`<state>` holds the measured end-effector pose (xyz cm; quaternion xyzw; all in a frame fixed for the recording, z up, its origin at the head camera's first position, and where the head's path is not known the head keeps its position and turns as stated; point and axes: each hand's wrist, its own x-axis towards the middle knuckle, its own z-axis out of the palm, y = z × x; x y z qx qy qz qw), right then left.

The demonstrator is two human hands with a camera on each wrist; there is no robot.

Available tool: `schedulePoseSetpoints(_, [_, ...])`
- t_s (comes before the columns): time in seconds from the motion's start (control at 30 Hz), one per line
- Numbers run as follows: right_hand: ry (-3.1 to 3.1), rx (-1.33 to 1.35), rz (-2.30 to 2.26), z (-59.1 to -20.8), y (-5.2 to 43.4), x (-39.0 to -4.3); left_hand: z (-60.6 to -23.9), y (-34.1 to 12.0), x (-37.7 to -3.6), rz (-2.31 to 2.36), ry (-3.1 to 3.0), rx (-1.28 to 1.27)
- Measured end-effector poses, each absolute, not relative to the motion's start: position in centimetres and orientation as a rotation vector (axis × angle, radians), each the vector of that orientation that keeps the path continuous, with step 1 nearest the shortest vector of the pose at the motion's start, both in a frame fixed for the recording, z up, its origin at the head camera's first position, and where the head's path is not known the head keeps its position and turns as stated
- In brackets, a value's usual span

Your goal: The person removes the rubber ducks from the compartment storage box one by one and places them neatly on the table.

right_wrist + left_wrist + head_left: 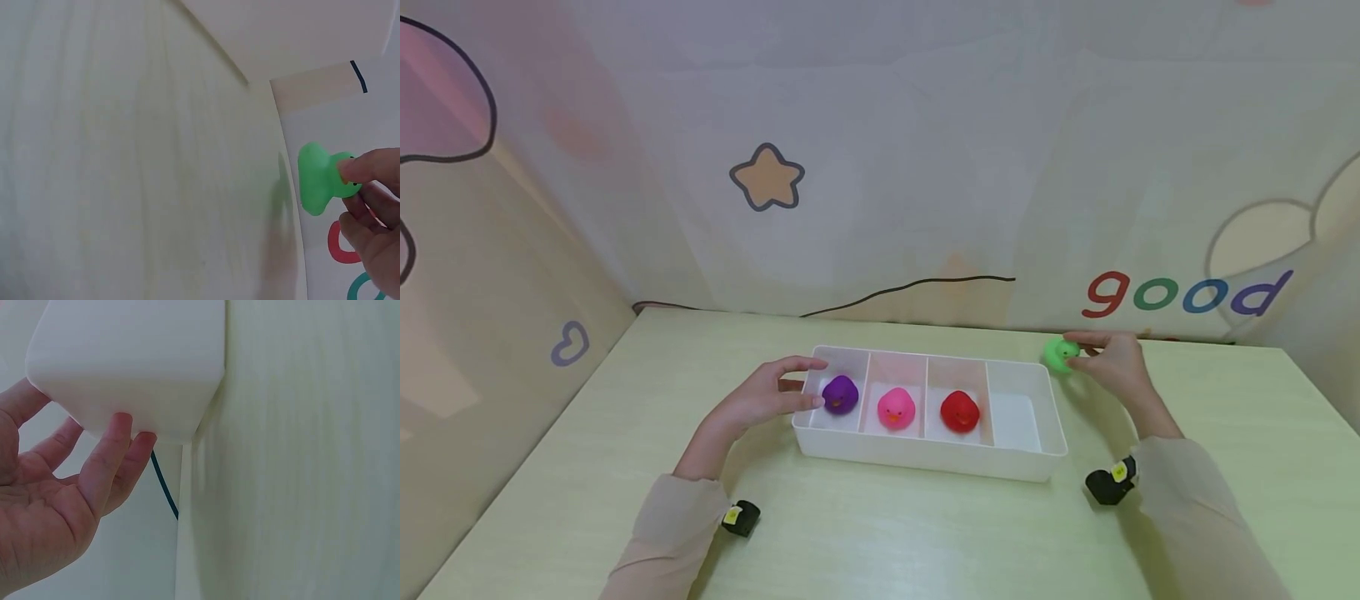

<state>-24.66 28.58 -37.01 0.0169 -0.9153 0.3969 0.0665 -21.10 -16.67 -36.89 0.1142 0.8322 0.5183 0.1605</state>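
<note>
A white divided box stands on the table with a purple rubber duck, a pink rubber duck and a red rubber duck each in its own compartment; the rightmost compartment holds none. My left hand grips the box's left end, some fingertips against the outer wall and others over the rim. Beyond the box's far right corner, my right hand pinches a green rubber duck by its head between thumb and fingers. The duck is held above the table, its shadow apart from it.
The pale wooden table runs back to a printed cloth wall close behind the green duck. Small black devices sit at both sleeve cuffs.
</note>
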Motion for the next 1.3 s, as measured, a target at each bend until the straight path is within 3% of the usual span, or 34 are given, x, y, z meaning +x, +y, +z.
schedulePoseSetpoints(0.83, [-2.811, 0.059, 1.215, -37.9, 28.3, -26.0, -37.0, -16.7, -21.1, 1.494, 2.371, 0.337])
schedulePoseSetpoints(1.3, [-2.792, 0.076, 1.265, -36.6, 28.4, -24.4, -36.8, -16.7, -21.0, 1.49, 2.368, 0.332])
